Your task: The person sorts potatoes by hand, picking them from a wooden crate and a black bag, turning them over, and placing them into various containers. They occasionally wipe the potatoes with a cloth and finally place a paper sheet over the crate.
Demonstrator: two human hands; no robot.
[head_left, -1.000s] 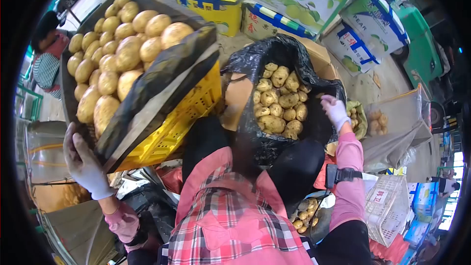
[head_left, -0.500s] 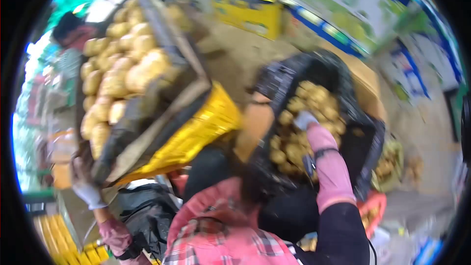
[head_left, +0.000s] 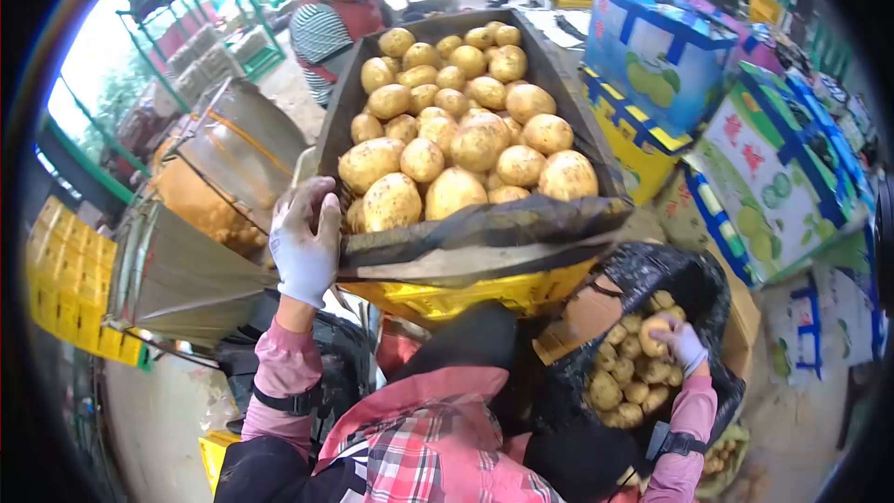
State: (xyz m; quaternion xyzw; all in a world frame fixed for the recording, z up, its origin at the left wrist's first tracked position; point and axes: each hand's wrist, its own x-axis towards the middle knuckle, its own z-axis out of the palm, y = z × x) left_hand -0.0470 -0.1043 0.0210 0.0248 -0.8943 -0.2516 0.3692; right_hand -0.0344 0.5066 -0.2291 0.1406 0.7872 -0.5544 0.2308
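Observation:
My left hand (head_left: 307,240), in a white glove with bare fingertips, is at the near left corner of a dark-lined tray (head_left: 484,233). Its fingers are apart and nothing shows between them. Many potatoes (head_left: 456,194) with brown specks fill the tray. Lower right, my right hand (head_left: 687,345), gloved likewise, is closed on a potato (head_left: 656,336). It is over a box lined with a black plastic bag (head_left: 712,284), where more potatoes (head_left: 605,391) lie.
A yellow crate (head_left: 466,296) is under the tray. Printed cartons (head_left: 782,168) stand at the right. Across the tray is a person in a striped sleeve (head_left: 319,42). Stacked yellow crates (head_left: 70,270) are at far left, and a sack of small potatoes (head_left: 722,466) at lower right.
The view has turned, bringing the tray to the middle and the black-lined box to the lower right. My right hand, earlier down among the potatoes, now shows a potato in its fingers.

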